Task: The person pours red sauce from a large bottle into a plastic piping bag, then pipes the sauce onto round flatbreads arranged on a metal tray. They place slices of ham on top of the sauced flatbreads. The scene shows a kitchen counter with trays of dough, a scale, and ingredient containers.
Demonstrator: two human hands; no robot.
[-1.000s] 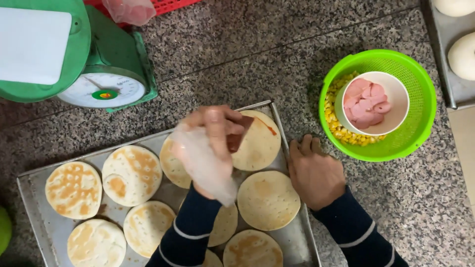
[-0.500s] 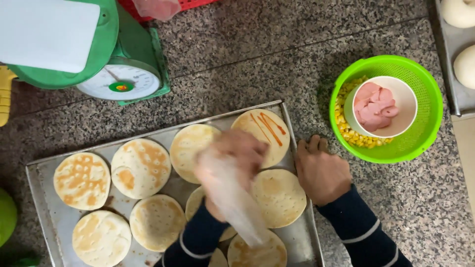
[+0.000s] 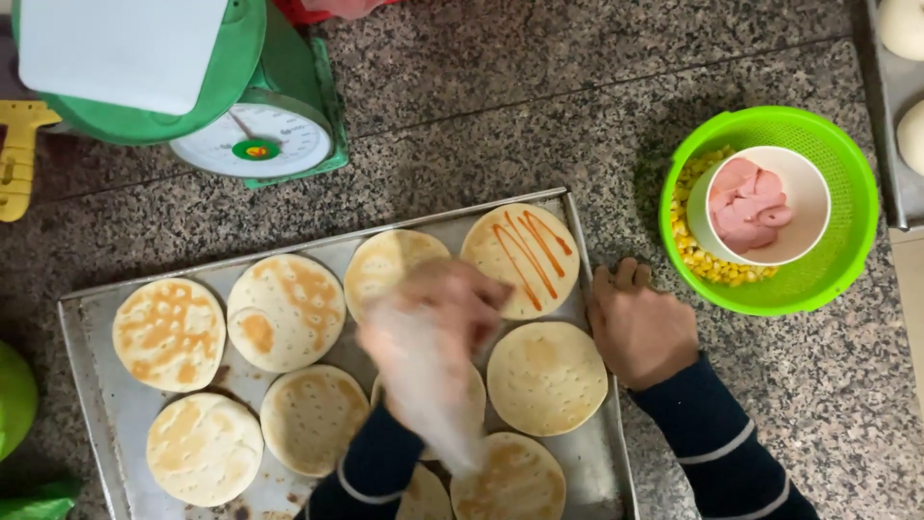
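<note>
Granite counter (image 3: 539, 106) carries a metal baking tray (image 3: 96, 318) of round flatbreads (image 3: 284, 313). Left hand (image 3: 438, 318), blurred, grips a clear piping bag (image 3: 433, 395) above them for saucing; right hand (image 3: 640, 327), fingers curled, steadies the tray's edge.

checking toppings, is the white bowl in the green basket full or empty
Partly full: the white bowl holds pink meat slices below its rim, and it sits among corn kernels in the green basket.

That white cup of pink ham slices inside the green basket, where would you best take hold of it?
Grip the white cup by its bare right rim, coming straight down from above. It stands upright and open-topped inside the green basket, whose wall and the corn block any sideways approach.
</note>
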